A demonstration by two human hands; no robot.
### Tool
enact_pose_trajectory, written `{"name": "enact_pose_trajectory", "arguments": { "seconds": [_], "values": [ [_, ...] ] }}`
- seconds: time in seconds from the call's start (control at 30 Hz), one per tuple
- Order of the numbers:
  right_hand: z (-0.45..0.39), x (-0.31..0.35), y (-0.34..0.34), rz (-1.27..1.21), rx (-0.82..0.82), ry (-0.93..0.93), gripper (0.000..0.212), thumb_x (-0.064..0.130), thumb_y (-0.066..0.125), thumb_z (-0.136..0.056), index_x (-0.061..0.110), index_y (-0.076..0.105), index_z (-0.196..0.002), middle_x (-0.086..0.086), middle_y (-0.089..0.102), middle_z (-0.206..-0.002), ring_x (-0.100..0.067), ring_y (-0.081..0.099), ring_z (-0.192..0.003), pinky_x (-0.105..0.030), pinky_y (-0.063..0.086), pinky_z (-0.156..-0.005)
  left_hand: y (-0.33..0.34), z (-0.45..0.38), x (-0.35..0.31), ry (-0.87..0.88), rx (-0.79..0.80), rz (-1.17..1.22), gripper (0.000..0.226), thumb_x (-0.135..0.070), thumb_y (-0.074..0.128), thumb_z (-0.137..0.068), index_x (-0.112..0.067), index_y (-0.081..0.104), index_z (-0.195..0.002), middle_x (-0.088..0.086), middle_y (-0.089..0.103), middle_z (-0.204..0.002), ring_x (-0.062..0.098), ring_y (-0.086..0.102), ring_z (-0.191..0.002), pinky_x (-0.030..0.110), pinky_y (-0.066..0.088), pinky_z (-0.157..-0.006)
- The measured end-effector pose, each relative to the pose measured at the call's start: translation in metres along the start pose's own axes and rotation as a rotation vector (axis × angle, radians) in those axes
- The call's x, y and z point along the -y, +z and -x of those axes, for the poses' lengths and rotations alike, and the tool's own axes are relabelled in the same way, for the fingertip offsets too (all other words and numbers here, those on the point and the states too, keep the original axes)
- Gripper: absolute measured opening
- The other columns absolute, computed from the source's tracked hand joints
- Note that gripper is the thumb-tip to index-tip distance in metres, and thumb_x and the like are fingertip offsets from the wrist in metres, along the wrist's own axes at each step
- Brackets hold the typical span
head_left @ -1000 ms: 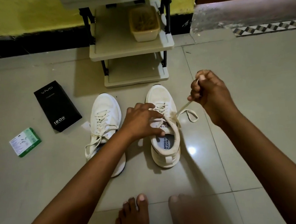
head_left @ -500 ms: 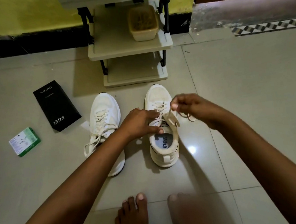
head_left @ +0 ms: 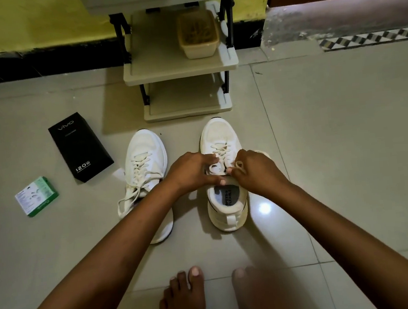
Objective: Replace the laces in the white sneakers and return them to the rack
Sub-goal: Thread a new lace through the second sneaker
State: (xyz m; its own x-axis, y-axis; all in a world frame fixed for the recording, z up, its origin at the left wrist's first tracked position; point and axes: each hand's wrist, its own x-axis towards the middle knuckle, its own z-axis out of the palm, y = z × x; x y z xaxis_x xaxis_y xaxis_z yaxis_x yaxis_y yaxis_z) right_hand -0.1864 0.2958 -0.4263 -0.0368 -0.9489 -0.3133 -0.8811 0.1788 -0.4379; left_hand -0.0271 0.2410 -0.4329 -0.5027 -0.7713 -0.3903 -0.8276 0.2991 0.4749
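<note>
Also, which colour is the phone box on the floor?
Black with pale lettering, phone box, in the head view.

Bare floor [head_left: 347, 139] lies open to the right of the right sneaker [head_left: 224, 177]. Left of it the other sneaker [head_left: 146, 165] stands close (narrow gap between), with a black box [head_left: 80, 147] and green carton [head_left: 37, 196] beyond; the rack [head_left: 181, 66] blocks ahead.

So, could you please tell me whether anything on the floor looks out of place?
The left white sneaker has loose laces trailing onto the grey floor tiles. A black carton and a small green-and-white box lie askew nearby. Nothing looks spilled or damaged.
</note>
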Motion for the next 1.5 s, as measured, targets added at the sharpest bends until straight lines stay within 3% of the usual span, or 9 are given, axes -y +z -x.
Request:
{"name": "enact_pose_trajectory", "arguments": {
  "seconds": [0.1,0.27,0.47,0.6,0.8,0.87,1.03,1.3,1.5],
  "values": [
    [-0.004,0.001,-0.013,-0.002,0.046,-0.037,0.022,0.027,0.051,-0.095,0.006,0.056,-0.088,-0.011,0.05,-0.087,-0.025,0.051,-0.084,-0.028,0.032,-0.064,0.0,0.0,0.0,-0.02,-0.009,-0.018,0.068,-0.052,0.071,-0.073,-0.027,0.052,-0.133,-0.001,0.052,-0.138,0.021,0.047,-0.126,0.032,0.041,-0.098],
    [0.004,-0.008,-0.059,-0.781,0.15,-0.098,0.02,0.017,0.048,-0.096,0.014,0.055,-0.077,-0.002,0.049,-0.071,-0.012,0.043,-0.067,-0.023,0.034,-0.059,0.0,0.002,-0.004,-0.032,-0.029,-0.062,0.065,-0.056,0.067,-0.076,-0.03,0.051,-0.134,-0.005,0.051,-0.139,0.02,0.046,-0.127,0.031,0.041,-0.096],
    [0.009,-0.037,-0.052,-0.851,0.42,-0.072,0.024,0.015,0.046,-0.093,0.004,0.065,-0.102,-0.005,0.066,-0.107,-0.011,0.06,-0.096,-0.019,0.045,-0.082,0.0,0.002,-0.004,-0.047,-0.022,-0.051,0.066,-0.057,0.068,-0.074,-0.031,0.051,-0.133,-0.007,0.051,-0.139,0.019,0.045,-0.127,0.033,0.042,-0.097],
    [0.004,-0.05,-0.043,-0.663,0.503,0.148,0.021,0.007,0.046,-0.094,0.004,0.063,-0.082,-0.013,0.067,-0.093,-0.021,0.065,-0.087,-0.026,0.054,-0.082,0.0,0.003,-0.006,-0.041,-0.019,-0.064,0.063,-0.056,0.066,-0.076,-0.03,0.052,-0.132,-0.003,0.053,-0.137,0.021,0.047,-0.125,0.035,0.043,-0.096],
    [-0.004,-0.068,-0.007,-0.046,0.57,0.215,0.037,0.036,0.053,-0.092,0.01,0.054,-0.066,-0.007,0.053,-0.076,-0.017,0.046,-0.071,-0.024,0.036,-0.064,0.002,0.003,-0.005,-0.045,-0.017,-0.037,0.066,-0.054,0.067,-0.077,-0.03,0.048,-0.136,-0.006,0.047,-0.142,0.019,0.042,-0.13,0.032,0.038,-0.098],
    [-0.009,-0.07,-0.001,0.141,0.472,0.177,0.038,0.036,0.048,-0.094,0.008,0.055,-0.069,-0.01,0.055,-0.084,-0.022,0.051,-0.079,-0.023,0.034,-0.062,0.003,0.003,-0.005,-0.051,-0.017,-0.022,0.066,-0.054,0.068,-0.076,-0.03,0.048,-0.135,-0.005,0.049,-0.141,0.02,0.043,-0.13,0.032,0.039,-0.098],
    [-0.032,-0.082,0.014,0.001,-0.083,0.141,0.018,0.012,0.055,-0.087,0.001,0.064,-0.099,-0.017,0.063,-0.102,-0.033,0.059,-0.095,-0.032,0.042,-0.074,0.003,0.002,-0.003,-0.059,-0.026,-0.002,0.068,-0.054,0.069,-0.075,-0.029,0.049,-0.135,-0.004,0.05,-0.14,0.02,0.043,-0.13,0.033,0.039,-0.1],
    [-0.045,-0.093,0.039,0.071,-0.219,0.081,0.015,0.003,0.047,-0.088,-0.003,0.06,-0.094,-0.019,0.057,-0.101,-0.036,0.055,-0.09,-0.033,0.038,-0.072,0.004,0.003,-0.003,-0.071,-0.027,0.033,0.068,-0.052,0.071,-0.074,-0.029,0.05,-0.134,-0.004,0.05,-0.14,0.019,0.043,-0.13,0.036,0.039,-0.103],
    [-0.025,-0.067,0.001,-0.711,-0.409,0.056,0.015,0.004,0.056,-0.089,0.013,0.049,-0.08,-0.011,0.067,-0.083,-0.021,0.066,-0.077,-0.028,0.05,-0.07,0.006,0.009,-0.004,-0.078,-0.081,0.081,0.065,-0.048,0.073,-0.074,-0.028,0.052,-0.132,-0.006,0.05,-0.14,0.017,0.045,-0.129,0.035,0.039,-0.102]
  ]
}}
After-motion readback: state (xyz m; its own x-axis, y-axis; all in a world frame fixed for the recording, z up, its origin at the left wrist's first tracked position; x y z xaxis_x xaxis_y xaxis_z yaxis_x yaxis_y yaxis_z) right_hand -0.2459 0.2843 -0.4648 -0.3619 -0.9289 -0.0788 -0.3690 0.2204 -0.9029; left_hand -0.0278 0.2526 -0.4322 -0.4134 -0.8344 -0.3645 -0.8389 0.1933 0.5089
